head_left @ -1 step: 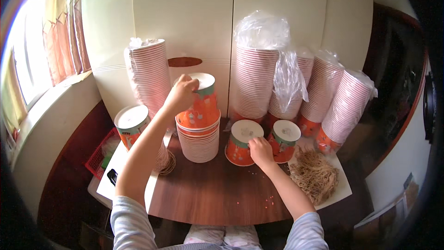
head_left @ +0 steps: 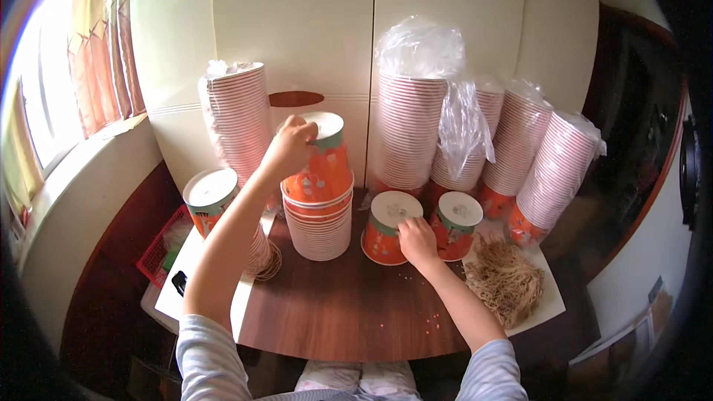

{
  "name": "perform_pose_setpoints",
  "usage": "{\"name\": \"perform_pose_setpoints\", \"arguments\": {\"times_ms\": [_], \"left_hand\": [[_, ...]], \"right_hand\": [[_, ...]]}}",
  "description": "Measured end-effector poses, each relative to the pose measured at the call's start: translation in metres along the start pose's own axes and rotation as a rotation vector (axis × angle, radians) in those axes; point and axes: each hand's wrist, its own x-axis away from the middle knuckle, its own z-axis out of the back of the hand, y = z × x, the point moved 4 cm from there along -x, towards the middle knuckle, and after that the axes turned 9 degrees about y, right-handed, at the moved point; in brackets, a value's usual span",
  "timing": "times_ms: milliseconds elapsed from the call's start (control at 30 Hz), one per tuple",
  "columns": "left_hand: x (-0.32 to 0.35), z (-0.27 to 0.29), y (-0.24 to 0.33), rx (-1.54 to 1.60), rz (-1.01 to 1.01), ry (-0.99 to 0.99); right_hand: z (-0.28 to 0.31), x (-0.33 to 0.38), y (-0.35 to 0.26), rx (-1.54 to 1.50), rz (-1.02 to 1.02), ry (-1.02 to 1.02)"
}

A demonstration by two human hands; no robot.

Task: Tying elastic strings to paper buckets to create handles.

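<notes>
An upside-down paper bucket (head_left: 322, 178), orange with a green band and white base, tops a nested stack of paper buckets (head_left: 321, 234) in the middle of the table. My left hand (head_left: 292, 145) is closed on its raised base edge. Just right of the stack, another inverted orange paper bucket (head_left: 386, 245) rests on the table. The bent fingers of my right hand (head_left: 419, 240) grip the edge of its base; the fingertips are partly hidden. Something small and clear lies on that base. A similar inverted bucket (head_left: 458, 212) stands right beside it.
Tall plastic-wrapped bucket stacks (head_left: 410, 134) line the back right, with another tall stack (head_left: 239, 115) at back left. A bundle of tan fibre (head_left: 505, 282) lies at right. At left are an inverted bucket (head_left: 211, 188) and a red basket (head_left: 165, 245). Small pink bits dot the tabletop (head_left: 327, 312).
My left hand and the top bucket of the stack sit very slightly higher. The right hand has hardly moved and keeps its grip on the bucket beside the stack.
</notes>
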Motion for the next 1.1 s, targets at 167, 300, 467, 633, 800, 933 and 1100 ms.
{"name": "perform_pose_setpoints", "arguments": {"times_ms": [167,300,467,633,800,933,1100], "left_hand": [[-0.025,0.045,0.019,0.055,0.022,0.037],[-0.037,0.073,0.045,0.037,0.094,0.07],[-0.035,0.087,0.058,0.34,0.001,0.201],[-0.031,0.067,0.081,0.53,0.039,0.087],[-0.025,0.012,0.072,0.551,0.156,0.03],[-0.01,-0.036,0.089,0.522,0.29,-0.093],[0.0,-0.076,0.101,0.518,0.143,-0.139]], "right_hand": [[0.01,-0.032,-0.035,-0.094,0.043,-0.022],[0.019,-0.065,-0.046,-0.581,-0.132,0.166],[0.034,-0.11,-0.063,-1.838,-0.721,0.017],[0.079,-0.115,-0.042,-1.994,-0.654,0.344],[0.09,-0.078,-0.01,-2.141,-0.759,0.406],[0.079,-0.041,0.006,-1.853,-0.974,0.409],[0.067,0.0,0.022,-1.829,-1.098,0.511]]}}
